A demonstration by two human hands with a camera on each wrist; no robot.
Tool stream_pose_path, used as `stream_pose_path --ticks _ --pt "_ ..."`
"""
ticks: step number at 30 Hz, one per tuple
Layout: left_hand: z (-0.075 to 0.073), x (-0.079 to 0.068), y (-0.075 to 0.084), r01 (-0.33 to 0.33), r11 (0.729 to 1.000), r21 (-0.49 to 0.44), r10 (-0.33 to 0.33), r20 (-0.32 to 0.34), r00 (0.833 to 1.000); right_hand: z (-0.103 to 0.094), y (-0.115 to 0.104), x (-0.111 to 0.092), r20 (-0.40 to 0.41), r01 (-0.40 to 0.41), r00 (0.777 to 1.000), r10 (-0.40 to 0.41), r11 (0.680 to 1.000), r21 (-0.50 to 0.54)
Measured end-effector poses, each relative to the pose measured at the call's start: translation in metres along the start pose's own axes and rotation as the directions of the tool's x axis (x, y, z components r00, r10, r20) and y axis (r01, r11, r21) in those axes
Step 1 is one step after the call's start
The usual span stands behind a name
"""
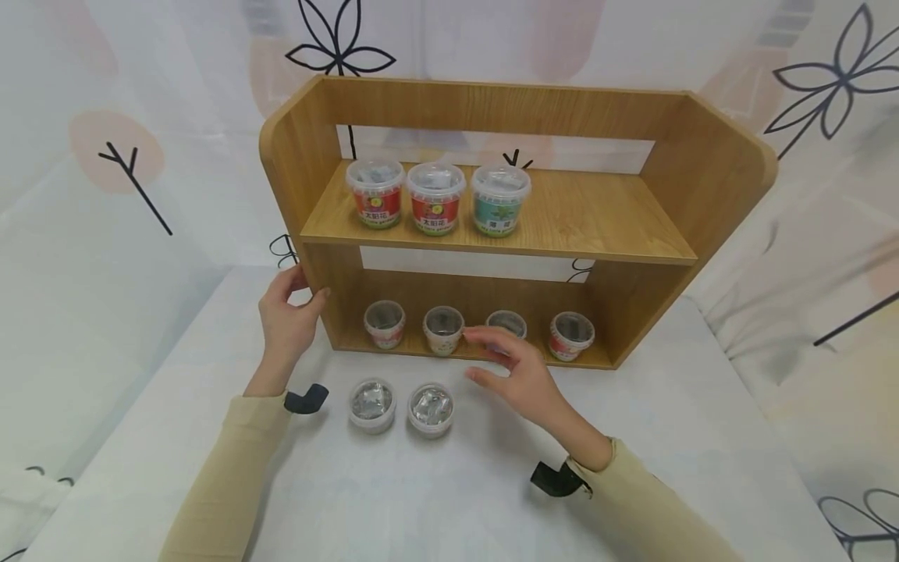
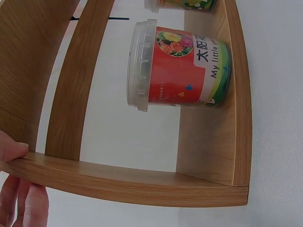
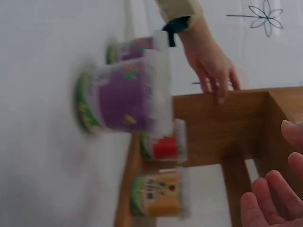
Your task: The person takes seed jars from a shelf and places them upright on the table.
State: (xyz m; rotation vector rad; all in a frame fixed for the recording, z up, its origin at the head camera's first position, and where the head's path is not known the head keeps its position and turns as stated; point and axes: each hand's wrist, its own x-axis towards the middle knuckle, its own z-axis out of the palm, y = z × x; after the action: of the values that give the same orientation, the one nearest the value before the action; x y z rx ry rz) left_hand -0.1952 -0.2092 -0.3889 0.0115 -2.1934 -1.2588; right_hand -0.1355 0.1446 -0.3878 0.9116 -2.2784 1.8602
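My left hand pinches the edge of the left side panel of a wooden two-tier shelf; in the left wrist view the thumb and fingers lie on opposite sides of that panel. My right hand hovers in front of the lower tier, fingers apart and nothing in them. Behind its fingertips a lidded cup is partly hidden. Beside it on the lower tier stand a cup with an orange label, a red-labelled cup and another red-labelled cup. Two purple-labelled cups stand on the table before the shelf.
On the upper tier, two red-labelled cups and a green-labelled cup stand in a row at the left and middle. A white cloth covers the table. Behind the shelf hangs a patterned curtain.
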Motion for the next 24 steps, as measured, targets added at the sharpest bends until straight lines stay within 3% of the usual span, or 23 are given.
stream_pose_path --ticks 12,19,24 --pt "0.0 0.0 0.003 0.008 1.0 -0.009 -0.008 0.0 1.0 -0.039 -0.036 0.025 -0.141 0.111 0.984 -0.111 0.994 -0.006" --pt "0.001 0.001 0.002 0.008 1.0 -0.016 -0.008 0.002 1.0 -0.059 -0.062 0.039 -0.263 0.209 0.945 -0.197 0.978 0.018" --pt "0.001 0.001 0.0 0.021 1.0 -0.022 -0.021 -0.003 1.0 -0.068 -0.077 0.054 -0.339 0.217 0.919 -0.202 0.976 0.007"
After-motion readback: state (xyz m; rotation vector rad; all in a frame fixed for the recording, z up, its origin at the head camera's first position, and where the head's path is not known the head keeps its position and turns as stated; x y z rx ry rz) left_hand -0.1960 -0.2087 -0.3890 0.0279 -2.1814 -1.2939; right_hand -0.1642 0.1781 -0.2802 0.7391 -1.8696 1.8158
